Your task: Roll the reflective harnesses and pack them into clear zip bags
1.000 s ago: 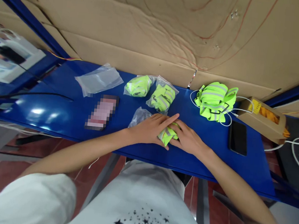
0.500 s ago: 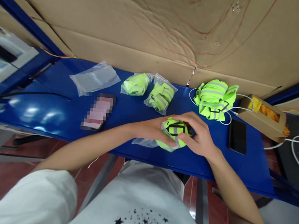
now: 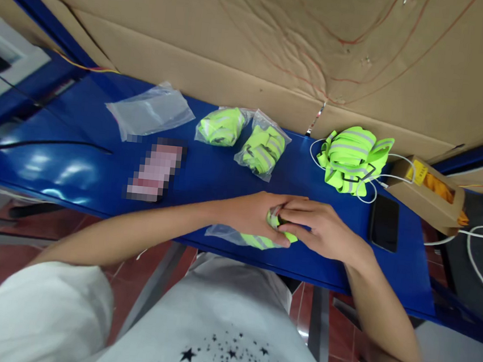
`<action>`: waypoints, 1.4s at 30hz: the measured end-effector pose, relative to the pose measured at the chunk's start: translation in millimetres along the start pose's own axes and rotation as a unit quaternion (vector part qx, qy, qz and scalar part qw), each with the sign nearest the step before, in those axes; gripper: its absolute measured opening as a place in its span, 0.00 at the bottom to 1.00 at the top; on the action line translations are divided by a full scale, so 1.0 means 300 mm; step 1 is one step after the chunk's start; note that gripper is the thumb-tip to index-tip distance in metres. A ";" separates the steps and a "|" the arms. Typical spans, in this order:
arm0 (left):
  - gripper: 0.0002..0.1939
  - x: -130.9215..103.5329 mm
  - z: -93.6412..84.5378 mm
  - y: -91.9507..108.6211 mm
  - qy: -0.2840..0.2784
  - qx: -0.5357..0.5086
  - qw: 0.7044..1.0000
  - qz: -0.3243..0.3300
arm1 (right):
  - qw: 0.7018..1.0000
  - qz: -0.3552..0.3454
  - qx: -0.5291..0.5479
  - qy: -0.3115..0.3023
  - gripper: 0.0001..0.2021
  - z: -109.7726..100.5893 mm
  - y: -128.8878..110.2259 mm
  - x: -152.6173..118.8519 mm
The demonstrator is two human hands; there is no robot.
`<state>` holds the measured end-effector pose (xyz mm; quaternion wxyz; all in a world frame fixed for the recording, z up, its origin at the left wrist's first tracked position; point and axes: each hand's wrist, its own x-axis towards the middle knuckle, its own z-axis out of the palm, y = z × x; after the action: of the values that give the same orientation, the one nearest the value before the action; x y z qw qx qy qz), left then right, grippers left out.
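Note:
Near the front edge of the blue table, a neon yellow strap bundle (image 3: pixel 257 241) with grey stripes lies partly in a clear plastic bag (image 3: pixel 224 234). My left hand (image 3: pixel 255 213) is wrapped over the bundle and its bag. From the right, my right hand (image 3: pixel 320 228) presses on the same bundle, fingers curled against it and touching my left hand. Most of the bundle is hidden under both hands. Behind them sit two bagged neon bundles, one on the left (image 3: pixel 221 126) and one on the right (image 3: pixel 264 150).
Flat clear bags (image 3: pixel 152 110) and a phone with a lit screen (image 3: pixel 156 171) lie at the left. At the right are a loose neon strap pile (image 3: pixel 350 157), white cables, a dark phone (image 3: pixel 385 222) and a cardboard box (image 3: pixel 425 196). Cardboard (image 3: pixel 195 45) lines the back.
My right hand has closed further over the bundle, covering the black buckle and more of the neon strap. The camera view has shifted slightly.

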<state>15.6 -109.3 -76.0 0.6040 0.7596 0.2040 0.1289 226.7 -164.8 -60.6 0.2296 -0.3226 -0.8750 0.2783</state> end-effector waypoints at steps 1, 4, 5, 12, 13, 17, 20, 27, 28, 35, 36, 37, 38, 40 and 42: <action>0.47 0.002 -0.006 -0.002 -0.009 0.002 1.000 0.000 | 1.000 0.001 0.017 0.017 0.09 0.016 0.005 0.004; 0.49 0.005 -0.034 -0.004 0.010 -0.039 0.999 -0.010 | 0.981 0.055 0.090 0.163 0.12 0.059 0.017 0.006; 0.49 0.005 -0.045 -0.004 0.030 -0.058 0.998 -0.020 | 0.970 0.075 0.098 0.208 0.14 0.066 0.018 0.004; 0.52 0.015 -0.052 0.019 0.088 -0.178 0.980 -0.030 | 0.993 0.047 -0.018 0.111 0.29 0.047 0.006 -0.018; 0.51 0.022 -0.048 0.024 0.086 -0.196 0.977 -0.023 | 0.993 0.055 -0.027 0.096 0.34 0.053 0.010 -0.016; 0.47 0.052 -0.051 0.014 0.110 -0.269 0.956 -0.035 | 0.986 0.094 -0.022 0.134 0.35 0.088 0.048 -0.008; 0.46 0.051 -0.064 -0.023 0.133 -0.286 0.946 -0.068 | 0.978 0.101 0.023 0.181 0.22 0.093 0.078 -0.012; 0.47 0.008 -0.070 -0.094 0.118 -0.229 0.964 -0.071 | 0.973 0.115 0.016 0.199 0.18 0.071 0.079 -0.001; 0.43 0.007 -0.068 -0.099 0.114 -0.250 0.960 -0.061 | 0.976 0.102 0.002 0.194 0.20 0.067 0.080 0.002; 0.28 0.008 -0.071 -0.135 0.183 -0.356 0.916 -0.030 | 0.962 0.132 0.078 0.226 0.08 0.054 0.136 -0.009; 0.26 0.008 -0.073 -0.138 0.178 -0.358 0.916 -0.027 | 0.956 0.148 0.106 0.232 0.08 0.057 0.143 -0.010; 0.25 0.008 -0.076 -0.140 0.175 -0.361 0.916 -0.024 | 0.948 0.162 0.134 0.240 0.08 0.060 0.149 -0.010; 0.24 0.007 -0.078 -0.141 0.175 -0.364 0.914 -0.025 | 0.939 0.176 0.161 0.246 0.09 0.063 0.153 -0.010; 0.24 0.006 -0.081 -0.141 0.174 -0.372 0.911 -0.046 | 0.924 0.199 0.211 0.250 0.09 0.067 0.157 -0.009; 0.24 0.004 -0.084 -0.141 0.167 -0.378 0.907 -0.084 | 0.912 0.215 0.247 0.246 0.12 0.067 0.159 -0.011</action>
<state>-1.0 -79.1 -111.2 0.8117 0.4215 0.3007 0.2704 238.1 -143.5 -106.4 0.4445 -0.4939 -0.6040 0.4401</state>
